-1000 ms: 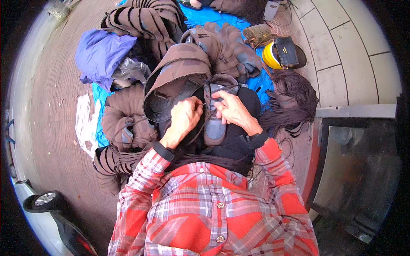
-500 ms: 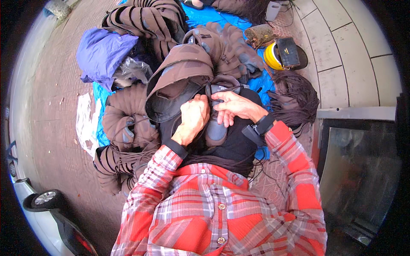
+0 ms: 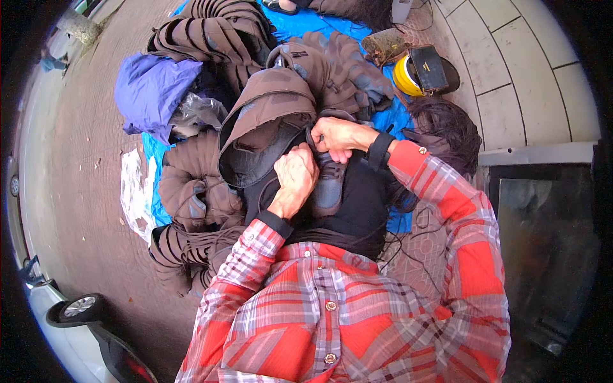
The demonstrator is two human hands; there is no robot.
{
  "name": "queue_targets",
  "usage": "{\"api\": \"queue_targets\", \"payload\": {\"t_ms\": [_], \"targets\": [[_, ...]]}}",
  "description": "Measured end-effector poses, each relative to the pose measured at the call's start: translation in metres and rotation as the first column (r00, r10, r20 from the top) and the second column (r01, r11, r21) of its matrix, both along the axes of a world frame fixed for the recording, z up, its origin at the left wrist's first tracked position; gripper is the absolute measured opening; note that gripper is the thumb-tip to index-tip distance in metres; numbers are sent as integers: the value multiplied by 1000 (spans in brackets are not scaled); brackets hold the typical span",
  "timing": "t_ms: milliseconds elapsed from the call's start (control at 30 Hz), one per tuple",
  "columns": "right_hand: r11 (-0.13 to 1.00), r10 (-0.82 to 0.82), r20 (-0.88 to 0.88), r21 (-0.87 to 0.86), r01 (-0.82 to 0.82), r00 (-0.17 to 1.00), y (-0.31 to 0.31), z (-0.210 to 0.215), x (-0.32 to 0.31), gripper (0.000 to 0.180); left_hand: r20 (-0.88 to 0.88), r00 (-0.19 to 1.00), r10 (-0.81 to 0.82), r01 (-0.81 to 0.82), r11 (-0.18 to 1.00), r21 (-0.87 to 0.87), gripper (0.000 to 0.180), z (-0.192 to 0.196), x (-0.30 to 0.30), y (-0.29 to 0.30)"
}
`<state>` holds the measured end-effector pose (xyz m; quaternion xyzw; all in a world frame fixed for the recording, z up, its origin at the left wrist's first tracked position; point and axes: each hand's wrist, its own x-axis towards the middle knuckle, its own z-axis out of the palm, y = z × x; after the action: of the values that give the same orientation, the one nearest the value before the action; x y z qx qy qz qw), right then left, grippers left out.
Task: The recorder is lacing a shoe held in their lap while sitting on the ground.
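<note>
A grey-brown shoe upper (image 3: 328, 195) with dark laces lies on my black-clad lap, its toe toward me. My left hand (image 3: 297, 173) is closed in a pinch at the shoe's left side. Over the shoe's upper part, my right hand (image 3: 340, 136) is closed too, its fingers curled. The two hands are close together, with a dark strip showing between them. What the fingertips grip is hidden or too small to make out. Just beyond my left hand stand brown nested shoe uppers (image 3: 271, 96), curved open toward me.
More brown uppers (image 3: 198, 175) are heaped at left, below a purple cloth bundle (image 3: 153, 86). A blue tarp (image 3: 303, 24) lies under the piles. At right are a bunch of dark laces (image 3: 447, 124), a yellow roll (image 3: 405, 76) with a black wallet (image 3: 428, 67) on it, and a tiled ledge (image 3: 498, 57).
My right hand has moved up and left across the shoe, and its spread fingers have curled closed. My left hand stays closed and has shifted slightly. More of the shoe's laces now shows.
</note>
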<state>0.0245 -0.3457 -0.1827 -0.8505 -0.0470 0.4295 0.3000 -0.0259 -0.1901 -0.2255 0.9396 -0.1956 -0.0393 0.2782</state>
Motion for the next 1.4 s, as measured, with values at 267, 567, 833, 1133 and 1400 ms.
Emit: {"api": "queue_targets", "payload": {"t_ms": [267,567,833,1133,1400], "targets": [[859,336,793,-480,181,508,-38,25,-18,18,140,962,-233,226,972,61,18,21,-22,14],[-228,-587,-510,849,476,629,-12,-26,-39,22,34,984,-176,177,984,-8,9,-3,-1,13],[-186,-795,-434,839,511,424,-44,-23,-50,9,-51,870,-490,492,870,21,17,7,20,36],[-291,-956,-285,949,121,-65,-176,20,-124,15,-32,813,-582,583,812,34,27,16,43,36],[-143,-971,-127,987,68,-200,-153,80,-147,19,-11,883,-469,411,785,-464,32,6,50,37]]}}
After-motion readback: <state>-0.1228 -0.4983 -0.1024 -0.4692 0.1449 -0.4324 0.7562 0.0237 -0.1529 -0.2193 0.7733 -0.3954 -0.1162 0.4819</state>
